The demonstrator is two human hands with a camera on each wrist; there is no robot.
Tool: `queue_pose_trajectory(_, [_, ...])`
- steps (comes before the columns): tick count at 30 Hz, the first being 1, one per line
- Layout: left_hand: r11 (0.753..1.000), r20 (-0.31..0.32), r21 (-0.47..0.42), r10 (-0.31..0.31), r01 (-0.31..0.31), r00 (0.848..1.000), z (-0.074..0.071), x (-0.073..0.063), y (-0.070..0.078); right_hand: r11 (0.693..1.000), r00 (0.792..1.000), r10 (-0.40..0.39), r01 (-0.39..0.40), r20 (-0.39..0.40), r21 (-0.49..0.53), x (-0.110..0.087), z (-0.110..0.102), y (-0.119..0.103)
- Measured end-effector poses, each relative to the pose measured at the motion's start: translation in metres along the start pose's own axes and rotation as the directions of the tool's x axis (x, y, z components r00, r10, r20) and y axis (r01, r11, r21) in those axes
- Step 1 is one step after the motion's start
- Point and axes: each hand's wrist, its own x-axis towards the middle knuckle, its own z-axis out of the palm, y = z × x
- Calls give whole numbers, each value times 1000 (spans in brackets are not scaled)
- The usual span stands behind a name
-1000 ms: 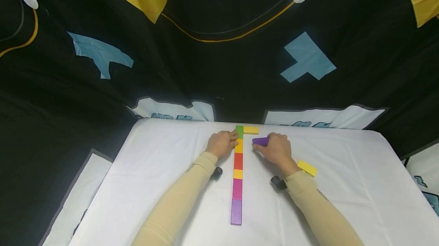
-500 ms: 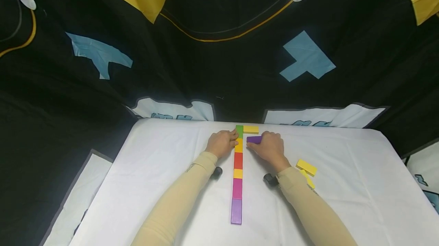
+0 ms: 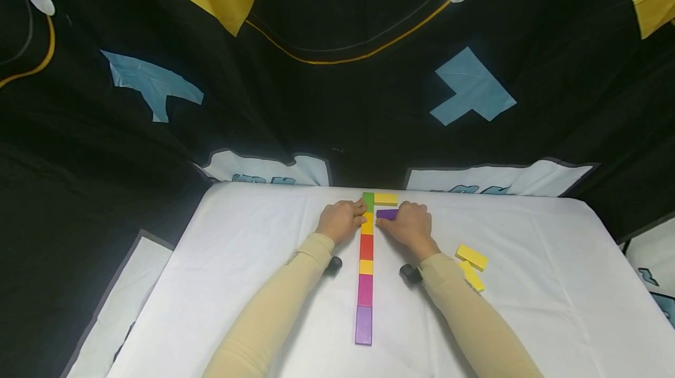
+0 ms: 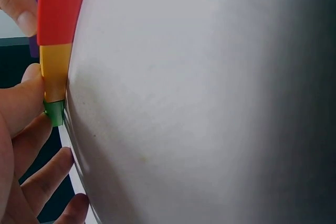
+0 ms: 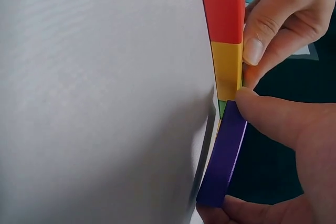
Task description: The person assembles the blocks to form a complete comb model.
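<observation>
In the head view my right hand [image 3: 412, 225] grips a dark purple block [image 3: 387, 214] just right of a row of coloured blocks. The right wrist view has the thumb at one end of that purple block [image 5: 223, 153] and fingers at its other end. On the row's left side, my left hand [image 3: 340, 220] rests its thumb and index finger against the orange-yellow block [image 3: 367, 223] and the green block [image 3: 368, 203]. Its other fingers spread loosely in the left wrist view. A yellow block [image 3: 386, 200] extends right from the green one.
Toward me the row continues with a red block [image 3: 366, 247], a short orange-yellow block [image 3: 366, 267], a pink block [image 3: 365, 290] and a lilac block [image 3: 363, 325]. Two loose yellow blocks [image 3: 471, 257] lie by the right forearm. A black curtain [image 3: 337, 120] hangs behind the white table [image 3: 253, 237].
My right hand has moved left with the purple block, close to the row. Its forearm has uncovered the second loose yellow block. The left hand has stayed in place.
</observation>
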Motion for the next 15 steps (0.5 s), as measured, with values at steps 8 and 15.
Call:
queue_pose_trajectory(8, [1000, -2, 10, 11, -11, 1000, 0, 0, 0, 997, 1000, -23, 23, 7, -68, 2, 1, -3])
queue_pose_trajectory(15, [1000, -3, 9, 13, -13, 1000, -1, 0, 0, 999, 1000, -21, 21, 12, -44, 5, 5, 2])
